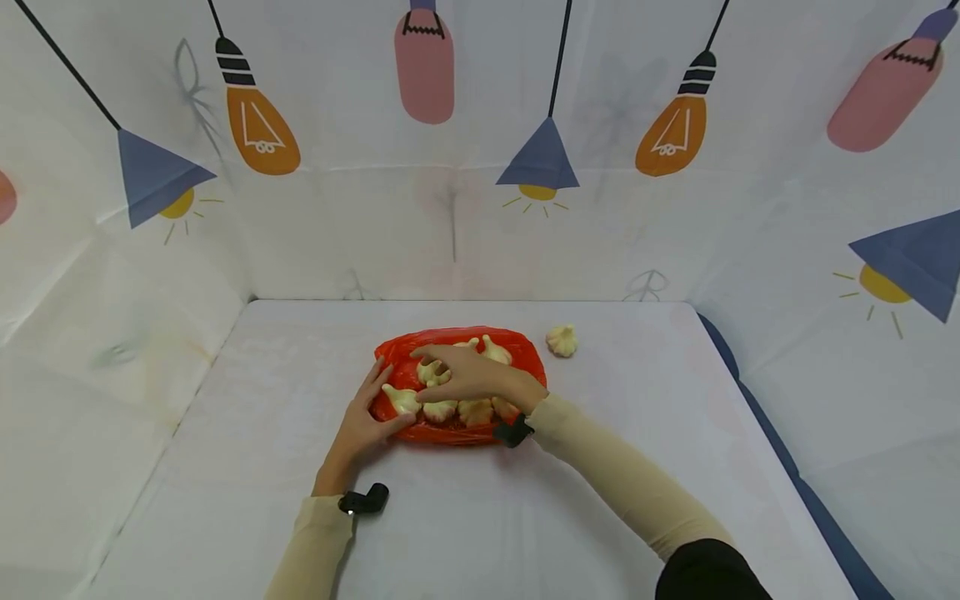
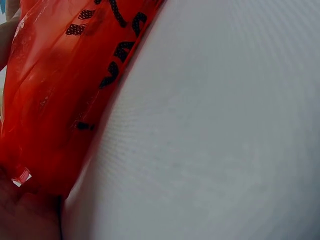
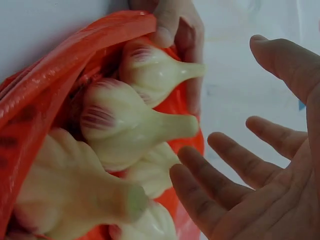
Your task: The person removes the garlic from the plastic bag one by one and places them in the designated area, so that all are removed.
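A red plastic bag with its top spread wide lies on the white table, filled with several garlic bulbs. Pale bulbs with purple streaks and thick stems, like this garlic bulb, show close up in the right wrist view. My left hand holds the bag's left end, thumb over the near rim and fingers along the outer side. Above the bulbs, my right hand hovers with its fingers spread and nothing in them. Black print marks the bag's side in the left wrist view.
One loose garlic bulb lies on the white table, to the right of the bag's far corner. A white cloth wall printed with lamps and bulbs rises behind the table and on both sides.
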A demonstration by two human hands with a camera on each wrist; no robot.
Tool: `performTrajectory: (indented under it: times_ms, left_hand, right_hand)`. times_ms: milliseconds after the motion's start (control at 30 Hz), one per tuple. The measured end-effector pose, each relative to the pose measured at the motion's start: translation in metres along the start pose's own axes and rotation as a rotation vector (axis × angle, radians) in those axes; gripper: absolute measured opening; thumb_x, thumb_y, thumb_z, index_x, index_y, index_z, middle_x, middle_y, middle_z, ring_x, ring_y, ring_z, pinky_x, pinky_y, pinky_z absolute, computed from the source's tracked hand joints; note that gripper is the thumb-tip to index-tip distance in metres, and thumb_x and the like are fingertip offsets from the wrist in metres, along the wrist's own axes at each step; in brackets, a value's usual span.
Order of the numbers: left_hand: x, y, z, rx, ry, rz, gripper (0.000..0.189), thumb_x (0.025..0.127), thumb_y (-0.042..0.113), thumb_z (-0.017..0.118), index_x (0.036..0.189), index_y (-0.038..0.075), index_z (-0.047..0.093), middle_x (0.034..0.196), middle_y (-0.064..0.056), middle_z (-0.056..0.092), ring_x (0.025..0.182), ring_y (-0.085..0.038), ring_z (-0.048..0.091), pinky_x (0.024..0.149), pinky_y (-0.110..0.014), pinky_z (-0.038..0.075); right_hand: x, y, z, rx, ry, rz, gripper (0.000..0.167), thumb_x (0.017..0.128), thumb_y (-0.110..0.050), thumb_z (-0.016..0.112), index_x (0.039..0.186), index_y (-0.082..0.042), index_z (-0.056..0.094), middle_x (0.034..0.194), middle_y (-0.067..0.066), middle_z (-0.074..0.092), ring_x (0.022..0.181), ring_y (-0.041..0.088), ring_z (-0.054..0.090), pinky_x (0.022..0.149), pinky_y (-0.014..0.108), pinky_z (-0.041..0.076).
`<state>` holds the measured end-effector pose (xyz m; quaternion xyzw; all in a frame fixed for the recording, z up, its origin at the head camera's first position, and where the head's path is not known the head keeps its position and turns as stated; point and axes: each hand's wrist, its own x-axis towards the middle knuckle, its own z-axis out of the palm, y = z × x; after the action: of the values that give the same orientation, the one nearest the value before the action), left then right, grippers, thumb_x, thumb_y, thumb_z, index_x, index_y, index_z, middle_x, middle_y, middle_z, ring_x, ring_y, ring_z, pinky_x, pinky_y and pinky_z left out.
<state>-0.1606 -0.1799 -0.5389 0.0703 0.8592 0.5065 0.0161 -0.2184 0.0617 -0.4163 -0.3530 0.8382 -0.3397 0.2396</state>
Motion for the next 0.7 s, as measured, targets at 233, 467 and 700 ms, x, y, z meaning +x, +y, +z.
performTrajectory:
  times_ms: [233, 467, 700]
  left_hand:
    - [0.001, -0.001, 0.000, -0.012, 0.011, 0.022, 0.099, 0.081, 0.037, 0.087, 0.163, 0.022, 0.033, 0.174, 0.003, 0.016, 0.160, -0.035, 0.014, 0.122, -0.070, 0.019]
    - [-0.001, -0.004, -0.002, -0.040, 0.027, 0.021, 0.100, 0.080, 0.037, 0.088, 0.162, 0.027, 0.033, 0.172, 0.008, 0.020, 0.160, -0.031, 0.015, 0.122, -0.070, 0.019]
    - [-0.001, -0.005, -0.001, -0.066, 0.013, 0.036, 0.096, 0.080, 0.033, 0.089, 0.161, 0.022, 0.038, 0.172, 0.009, 0.021, 0.160, -0.029, 0.015, 0.124, -0.068, 0.017]
  right_hand:
    - [0.015, 0.006, 0.012, 0.022, -0.037, 0.035, 0.074, 0.093, -0.044, 0.075, 0.153, -0.013, 0.046, 0.148, 0.013, 0.058, 0.129, 0.024, 0.061, 0.104, 0.032, 0.054]
    - [0.031, 0.007, 0.022, -0.048, -0.069, 0.064, 0.071, 0.094, -0.037, 0.076, 0.153, -0.011, 0.047, 0.146, 0.010, 0.059, 0.130, 0.023, 0.059, 0.107, 0.036, 0.053]
    - [0.040, 0.010, 0.031, -0.151, -0.082, 0.064, 0.063, 0.093, -0.037, 0.077, 0.147, -0.014, 0.055, 0.136, 0.001, 0.065, 0.114, 0.014, 0.062, 0.101, 0.030, 0.054]
